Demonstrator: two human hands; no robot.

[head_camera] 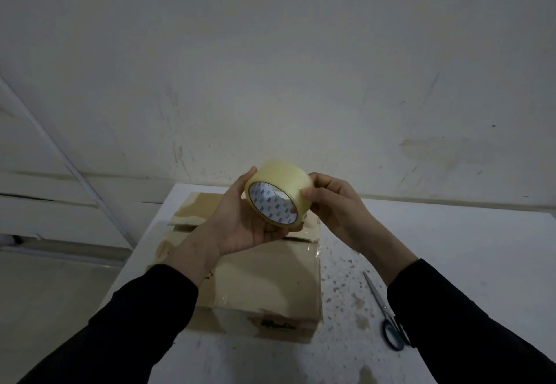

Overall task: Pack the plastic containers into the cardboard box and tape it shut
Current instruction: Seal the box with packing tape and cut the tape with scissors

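The left hand (240, 224), reaching out of a black sleeve (135, 317), is cradling the tape roll (278, 186) from below, its fingers (279, 231) curling under the rim and its thumb resting against the roll's upper left edge. The roll is being held in the air, tilted, above the cardboard box (264, 281), which is sitting on the white speckled desk (451, 248) with its top flaps folded over. The right hand (337, 203) is gripping the roll's right side, its fingers (323, 180) bending over the tape. Further right, scissors (383, 308) with dark handles are lying on the desk, partly hidden by the right sleeve.
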